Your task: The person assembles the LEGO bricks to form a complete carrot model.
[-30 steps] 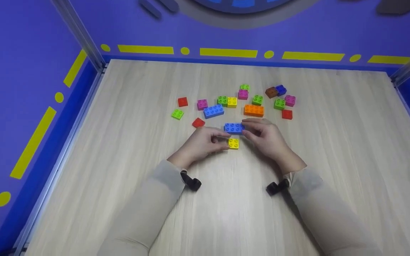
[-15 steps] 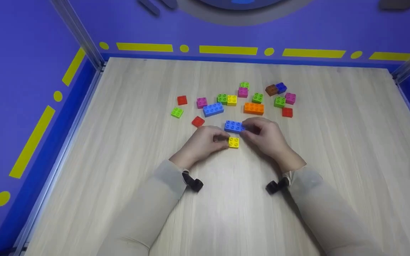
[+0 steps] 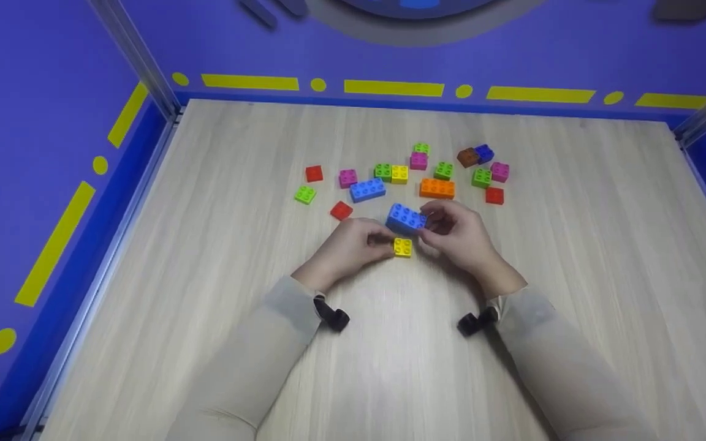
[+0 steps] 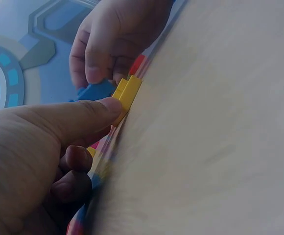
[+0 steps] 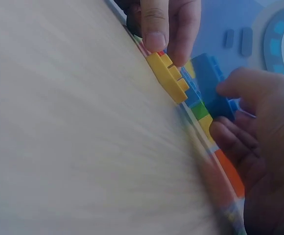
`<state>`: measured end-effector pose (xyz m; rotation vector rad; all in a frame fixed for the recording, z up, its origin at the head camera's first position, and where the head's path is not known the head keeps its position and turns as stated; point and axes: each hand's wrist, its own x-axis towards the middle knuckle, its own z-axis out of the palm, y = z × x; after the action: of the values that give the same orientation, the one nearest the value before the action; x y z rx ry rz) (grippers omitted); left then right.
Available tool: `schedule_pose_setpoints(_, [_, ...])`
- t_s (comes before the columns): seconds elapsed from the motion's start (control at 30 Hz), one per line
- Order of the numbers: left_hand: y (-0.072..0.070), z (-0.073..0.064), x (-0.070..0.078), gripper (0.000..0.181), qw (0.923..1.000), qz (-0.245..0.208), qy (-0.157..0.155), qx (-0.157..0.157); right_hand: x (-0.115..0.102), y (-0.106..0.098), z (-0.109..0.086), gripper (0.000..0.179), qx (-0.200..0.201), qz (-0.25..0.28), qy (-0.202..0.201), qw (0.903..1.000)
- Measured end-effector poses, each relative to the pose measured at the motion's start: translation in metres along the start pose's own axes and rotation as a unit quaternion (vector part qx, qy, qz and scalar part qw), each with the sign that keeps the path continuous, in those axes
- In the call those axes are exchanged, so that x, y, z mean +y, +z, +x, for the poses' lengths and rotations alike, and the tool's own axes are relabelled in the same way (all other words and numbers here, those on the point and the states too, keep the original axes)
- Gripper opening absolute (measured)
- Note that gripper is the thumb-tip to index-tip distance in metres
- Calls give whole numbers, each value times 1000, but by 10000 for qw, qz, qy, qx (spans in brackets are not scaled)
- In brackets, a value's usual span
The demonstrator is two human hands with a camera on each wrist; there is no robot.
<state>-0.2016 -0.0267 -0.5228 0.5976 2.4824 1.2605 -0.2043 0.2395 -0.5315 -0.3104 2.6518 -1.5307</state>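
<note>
My left hand [image 3: 348, 250] pinches a square yellow building brick [image 3: 402, 247] by its left side, low at the table. In the left wrist view the thumb lies on the yellow brick [image 4: 128, 92], studs facing away from me. My right hand [image 3: 460, 236] grips the right end of a long blue brick [image 3: 406, 217] between thumb and fingers. That blue brick is tilted and raised, just beyond the yellow one. From the right wrist, the blue brick [image 5: 209, 81] appears apart from the yellow brick [image 5: 167, 78], and higher.
Several loose bricks lie beyond my hands on the wooden table [image 3: 353, 367]. Closest are a red brick [image 3: 341, 211], another long blue brick [image 3: 368, 190] and an orange brick [image 3: 437, 188]. Blue-purple walls [image 3: 390, 61] border the table at the back and sides.
The right hand has lifted and tilted the blue brick, which earlier lay level, so its right end points nearer to me. The left hand still holds the yellow brick in about the same place.
</note>
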Motion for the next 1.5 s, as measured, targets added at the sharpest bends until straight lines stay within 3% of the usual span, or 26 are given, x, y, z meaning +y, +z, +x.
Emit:
schedule_pose_setpoints(0.43, [0, 0, -2, 27, 9999, -72, 105, 99, 7, -2, -3, 37, -731, 538, -829, 9924])
schedule_pose_setpoints(0.83, [0, -1, 0, 30, 9993, -333, -112, 110, 9, -7, -4, 39, -988, 435, -972, 9894])
schedule_pose_setpoints(1.13, [2, 1, 2, 56, 9995, -303, 18, 107, 9, -7, -4, 39, -1082, 213, -1130, 9875])
schedule_pose_setpoints(1.5, [3, 0, 2, 34, 9999, -69, 64, 64, 10, -7, -3, 39, -1215, -254, -1356, 9830])
